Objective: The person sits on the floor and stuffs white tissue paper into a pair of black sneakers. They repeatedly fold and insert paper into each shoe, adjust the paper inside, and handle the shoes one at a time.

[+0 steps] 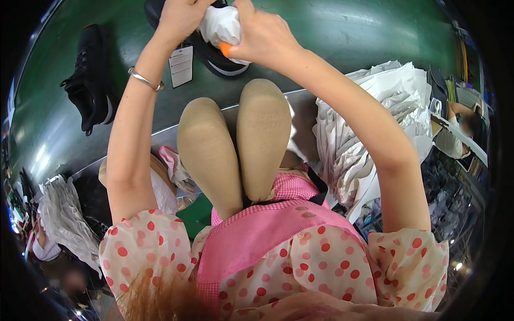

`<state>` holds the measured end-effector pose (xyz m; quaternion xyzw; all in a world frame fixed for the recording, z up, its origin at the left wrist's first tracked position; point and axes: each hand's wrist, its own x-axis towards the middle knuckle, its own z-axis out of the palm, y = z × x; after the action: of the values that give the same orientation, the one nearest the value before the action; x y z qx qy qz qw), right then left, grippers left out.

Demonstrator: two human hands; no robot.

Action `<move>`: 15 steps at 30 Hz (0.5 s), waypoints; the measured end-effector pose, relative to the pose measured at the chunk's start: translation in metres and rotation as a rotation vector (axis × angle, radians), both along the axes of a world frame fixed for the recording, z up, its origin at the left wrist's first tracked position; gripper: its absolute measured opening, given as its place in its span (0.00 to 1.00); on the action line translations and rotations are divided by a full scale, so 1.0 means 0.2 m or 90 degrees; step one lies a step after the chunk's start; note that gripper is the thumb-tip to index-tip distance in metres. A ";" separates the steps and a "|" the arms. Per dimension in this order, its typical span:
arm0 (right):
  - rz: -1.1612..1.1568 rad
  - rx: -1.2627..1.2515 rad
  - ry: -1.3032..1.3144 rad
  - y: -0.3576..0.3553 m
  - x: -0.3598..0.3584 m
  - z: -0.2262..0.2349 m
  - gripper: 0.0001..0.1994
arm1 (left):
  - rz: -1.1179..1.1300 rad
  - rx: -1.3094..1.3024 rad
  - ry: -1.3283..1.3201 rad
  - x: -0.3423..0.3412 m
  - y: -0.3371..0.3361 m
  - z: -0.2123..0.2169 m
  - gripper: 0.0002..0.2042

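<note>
At the top of the view, a wad of crumpled white paper [220,25] sits between my hands, over a black shoe [214,58] with a pale sole. My right hand [263,36] is closed on the paper, and a small orange piece [225,49] shows by its thumb. Against the wad's left side is my left hand [184,15], its fingers curled and partly cut off by the top edge; what they grip is hidden. A white printed tag [181,67] lies beside the shoe. A second black shoe [91,75] rests farther left.
Both shoes are on a green tabletop [134,64] with a metal front edge. Two beige rounded, foot-shaped forms [263,123] stand before my pink apron [251,241]. White paper sheets [369,134] are heaped right, greyish sheets [61,208] left. Another person [458,136] is at far right.
</note>
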<state>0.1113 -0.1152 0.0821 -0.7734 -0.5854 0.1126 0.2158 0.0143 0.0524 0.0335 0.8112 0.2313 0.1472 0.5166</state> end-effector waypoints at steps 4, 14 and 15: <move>-0.035 -0.014 0.017 0.05 -0.07 -0.03 0.28 | 0.088 -0.029 0.020 -0.04 -0.01 -0.02 0.12; -0.156 -0.033 -0.081 -0.21 0.00 0.10 0.25 | 0.129 -0.277 -0.177 0.22 -0.32 0.01 0.08; -0.164 0.007 -0.115 -0.25 0.04 0.04 0.24 | 0.114 -0.294 -0.196 0.25 -0.33 -0.03 0.08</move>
<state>0.1186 -0.1649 0.0906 -0.8479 -0.4988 0.0104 0.1793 0.0646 -0.0137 0.0284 0.6168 0.2486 0.2571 0.7012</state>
